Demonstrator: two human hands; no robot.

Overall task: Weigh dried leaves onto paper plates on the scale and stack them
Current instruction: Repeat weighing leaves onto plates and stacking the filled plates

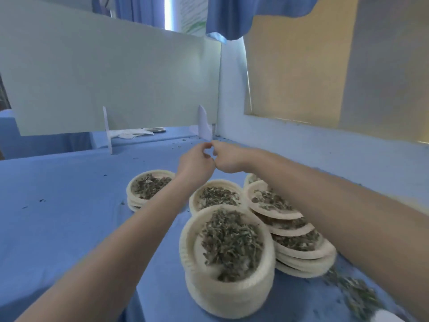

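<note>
Several stacks of paper plates heaped with dried leaves stand on the blue tablecloth (58, 205). The nearest stack (228, 296) is tall; a second stack (139, 201) sits back left and a third (216, 182) in the middle. A leaning stack (299, 249) is on the right, under my right forearm. My left hand (197, 160) and my right hand (226, 160) reach out past the stacks, above the cloth. They touch each other, both with curled fingers, and I see nothing held in them. No scale is in view.
Loose dried leaves (355, 296) lie spilled at the lower right, beside a white object (385, 318) at the frame's edge. White partition boards (116, 77) wall the back and right. A thin white stand (107, 131) and a folded paper (204, 123) rise at the far edge.
</note>
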